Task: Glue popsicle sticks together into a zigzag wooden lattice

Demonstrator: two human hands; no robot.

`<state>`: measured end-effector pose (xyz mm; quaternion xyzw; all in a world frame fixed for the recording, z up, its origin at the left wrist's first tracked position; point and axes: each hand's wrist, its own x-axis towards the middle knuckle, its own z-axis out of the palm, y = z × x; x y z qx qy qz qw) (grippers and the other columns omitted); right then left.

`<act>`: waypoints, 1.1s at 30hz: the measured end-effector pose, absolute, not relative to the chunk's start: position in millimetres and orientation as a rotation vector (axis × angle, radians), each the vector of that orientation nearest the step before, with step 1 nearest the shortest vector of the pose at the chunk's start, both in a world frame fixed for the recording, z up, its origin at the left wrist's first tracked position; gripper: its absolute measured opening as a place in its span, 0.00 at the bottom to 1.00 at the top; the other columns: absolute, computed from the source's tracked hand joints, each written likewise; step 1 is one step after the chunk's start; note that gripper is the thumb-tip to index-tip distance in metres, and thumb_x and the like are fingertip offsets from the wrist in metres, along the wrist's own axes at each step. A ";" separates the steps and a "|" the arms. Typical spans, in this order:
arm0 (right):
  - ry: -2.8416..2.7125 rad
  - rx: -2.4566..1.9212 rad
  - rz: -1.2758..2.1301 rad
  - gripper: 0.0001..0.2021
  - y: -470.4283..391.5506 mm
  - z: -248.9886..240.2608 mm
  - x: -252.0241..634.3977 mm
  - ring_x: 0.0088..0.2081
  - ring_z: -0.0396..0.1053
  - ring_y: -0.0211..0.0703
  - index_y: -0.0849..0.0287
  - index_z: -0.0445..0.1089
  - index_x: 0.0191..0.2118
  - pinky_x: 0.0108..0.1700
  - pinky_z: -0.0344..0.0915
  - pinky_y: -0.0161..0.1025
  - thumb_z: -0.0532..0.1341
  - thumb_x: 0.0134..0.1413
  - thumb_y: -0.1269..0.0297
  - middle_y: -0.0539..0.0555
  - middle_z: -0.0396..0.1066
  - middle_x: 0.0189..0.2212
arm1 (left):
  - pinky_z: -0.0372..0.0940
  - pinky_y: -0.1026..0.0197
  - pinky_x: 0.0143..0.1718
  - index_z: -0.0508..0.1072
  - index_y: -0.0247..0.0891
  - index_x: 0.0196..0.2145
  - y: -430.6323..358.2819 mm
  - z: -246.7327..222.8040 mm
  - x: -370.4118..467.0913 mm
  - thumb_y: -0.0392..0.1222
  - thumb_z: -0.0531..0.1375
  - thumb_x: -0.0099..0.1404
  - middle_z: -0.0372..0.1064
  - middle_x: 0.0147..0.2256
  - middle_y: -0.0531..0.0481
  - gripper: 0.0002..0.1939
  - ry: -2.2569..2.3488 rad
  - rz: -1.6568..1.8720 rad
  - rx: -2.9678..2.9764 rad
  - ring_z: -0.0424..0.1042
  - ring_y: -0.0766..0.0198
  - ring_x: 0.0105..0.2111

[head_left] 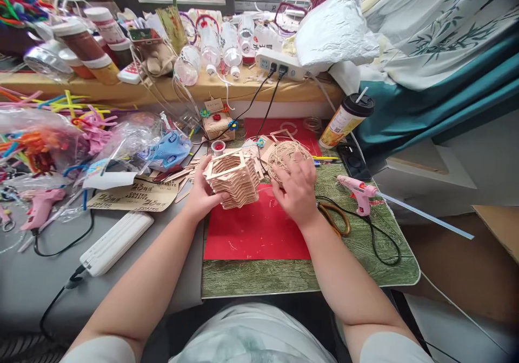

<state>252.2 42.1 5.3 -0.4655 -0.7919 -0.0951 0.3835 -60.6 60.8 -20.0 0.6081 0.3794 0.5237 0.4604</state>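
Wooden stacked-stick box, near the frame's centre, sits clasped in my left grip; my right grip, fingers loosely spread, lies over the twine coil, right of centre.

The stick frame is left of the twine coil.

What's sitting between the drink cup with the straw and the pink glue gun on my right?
In the head view, a flat black object, likely a phone, lies between the cup and that glue gun.
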 end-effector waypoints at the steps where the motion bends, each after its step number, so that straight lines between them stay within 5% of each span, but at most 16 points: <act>1: -2.107 -1.075 -0.210 0.29 38.0 8.0 250.5 0.76 0.61 0.64 0.45 0.63 0.73 0.78 0.52 0.74 0.63 0.70 0.66 0.59 0.70 0.71 | 0.64 0.39 0.72 0.52 0.49 0.77 61.0 -21.1 -60.5 0.60 0.80 0.55 0.57 0.74 0.34 0.63 0.949 1.310 1.477 0.63 0.37 0.73; 4: -2.263 -0.841 -0.079 0.33 30.7 11.3 241.0 0.70 0.70 0.57 0.51 0.59 0.76 0.76 0.63 0.65 0.61 0.68 0.71 0.60 0.75 0.66 | 0.65 0.40 0.71 0.50 0.48 0.77 60.7 -21.9 -58.4 0.61 0.80 0.54 0.58 0.73 0.34 0.64 1.002 1.355 1.419 0.64 0.37 0.72; 8: -2.267 -0.882 0.025 0.36 33.3 6.3 227.0 0.63 0.75 0.56 0.55 0.54 0.78 0.74 0.66 0.66 0.60 0.68 0.73 0.63 0.77 0.62 | 0.64 0.41 0.71 0.48 0.48 0.76 59.2 -19.0 -54.4 0.63 0.79 0.54 0.58 0.73 0.34 0.64 1.061 1.436 1.342 0.65 0.39 0.72; 12: -2.247 -0.911 0.124 0.31 34.8 1.7 221.1 0.54 0.79 0.52 0.51 0.59 0.76 0.73 0.67 0.67 0.56 0.71 0.75 0.58 0.81 0.51 | 0.63 0.42 0.72 0.49 0.48 0.76 58.8 -16.8 -53.2 0.66 0.77 0.57 0.59 0.73 0.36 0.61 1.098 1.471 1.295 0.64 0.39 0.72; 19: -1.972 -0.867 0.188 0.23 19.4 3.7 219.0 0.54 0.80 0.54 0.45 0.64 0.64 0.58 0.79 0.60 0.58 0.68 0.73 0.57 0.79 0.48 | 0.64 0.43 0.71 0.47 0.49 0.76 62.3 -21.7 -56.3 0.66 0.74 0.62 0.60 0.73 0.37 0.58 1.125 1.450 1.341 0.66 0.41 0.71; 25: -1.993 -0.639 0.270 0.24 12.2 8.2 223.3 0.39 0.77 0.48 0.47 0.64 0.60 0.42 0.78 0.47 0.60 0.62 0.76 0.53 0.77 0.40 | 0.60 0.42 0.74 0.47 0.51 0.77 64.7 -24.1 -59.7 0.67 0.74 0.61 0.57 0.74 0.38 0.59 1.185 1.493 1.355 0.64 0.42 0.72; 33: -2.243 -0.498 0.298 0.14 -7.0 13.6 203.4 0.35 0.75 0.46 0.50 0.66 0.55 0.36 0.73 0.42 0.59 0.67 0.70 0.54 0.77 0.37 | 0.55 0.40 0.77 0.48 0.52 0.75 69.0 -31.6 -61.8 0.67 0.72 0.64 0.58 0.73 0.39 0.54 1.295 1.595 1.266 0.61 0.43 0.74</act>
